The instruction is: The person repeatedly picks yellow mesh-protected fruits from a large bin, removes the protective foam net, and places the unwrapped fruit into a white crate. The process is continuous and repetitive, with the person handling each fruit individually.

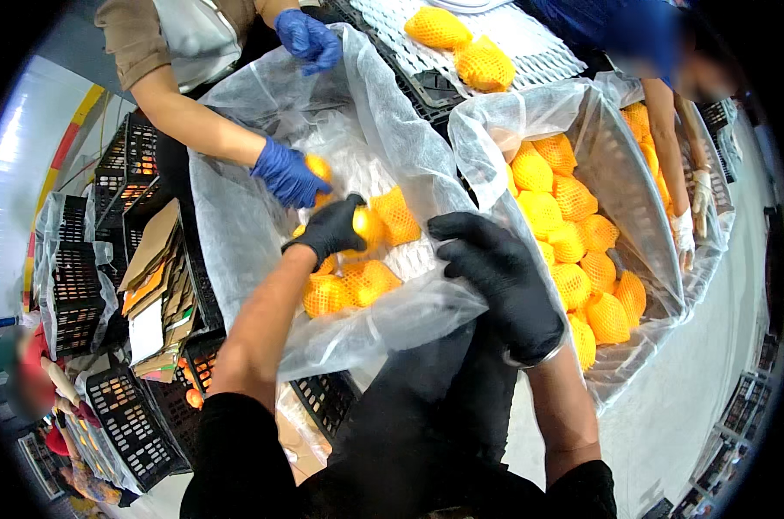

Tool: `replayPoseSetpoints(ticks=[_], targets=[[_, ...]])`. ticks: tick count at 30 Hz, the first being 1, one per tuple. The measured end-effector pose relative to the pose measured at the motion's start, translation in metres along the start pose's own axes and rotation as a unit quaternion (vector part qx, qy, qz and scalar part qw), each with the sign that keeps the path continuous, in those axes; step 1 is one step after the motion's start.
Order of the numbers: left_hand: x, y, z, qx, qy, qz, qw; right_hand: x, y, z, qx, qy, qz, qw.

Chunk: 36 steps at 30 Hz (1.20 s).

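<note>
My left hand [330,228], in a black glove, grips a yellow-orange fruit [370,224], slightly blurred, inside a crate lined with translucent white sheeting [236,214]. Beside it in this crate lie several fruits in yellow foam nets [371,283], with another netted fruit [397,215] just beyond. A co-worker's blue-gloved hand [289,174] holds a fruit [318,170] close to my left hand. Above the lining's near right edge is my right hand [503,285], also black-gloved, its fingers apart and slightly bent with nothing visible in them.
To the right, a second lined crate holds several netted fruits [567,241]. Another person's white-gloved hands [683,239] reach down beyond it. Two netted fruits [486,63] rest on white foam netting [392,39] at the back. Flattened cardboard [152,259] and black plastic crates [129,415] stand left.
</note>
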State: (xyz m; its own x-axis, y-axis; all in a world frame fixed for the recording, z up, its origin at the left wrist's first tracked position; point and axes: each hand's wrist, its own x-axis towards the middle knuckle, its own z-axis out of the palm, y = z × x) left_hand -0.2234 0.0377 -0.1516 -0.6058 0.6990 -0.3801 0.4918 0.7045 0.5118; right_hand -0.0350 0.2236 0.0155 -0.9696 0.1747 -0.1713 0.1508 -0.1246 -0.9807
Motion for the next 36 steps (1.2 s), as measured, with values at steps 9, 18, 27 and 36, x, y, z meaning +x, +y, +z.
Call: replayPoseSetpoints(ticks=[9,18,27,36], targets=[[-0.163,0.176,-0.077,-0.242,0.171,0.321,0.9,-0.027,0.013,0.045,0.22,0.036,-0.065,0.973],[-0.212,0.194,0.018,-0.617,0.27,0.201,0.711,-0.105,0.011,0.055,0.225,0.017,-0.128,0.966],[-0.231,0.224,0.037,-0.693,0.316,0.113,0.638,-0.141,0.031,0.063,0.238,0.122,-0.134,0.954],[-0.23,0.214,0.038,-0.746,0.277,0.08,0.601,-0.133,0.04,0.056,0.31,0.104,-0.057,0.943]])
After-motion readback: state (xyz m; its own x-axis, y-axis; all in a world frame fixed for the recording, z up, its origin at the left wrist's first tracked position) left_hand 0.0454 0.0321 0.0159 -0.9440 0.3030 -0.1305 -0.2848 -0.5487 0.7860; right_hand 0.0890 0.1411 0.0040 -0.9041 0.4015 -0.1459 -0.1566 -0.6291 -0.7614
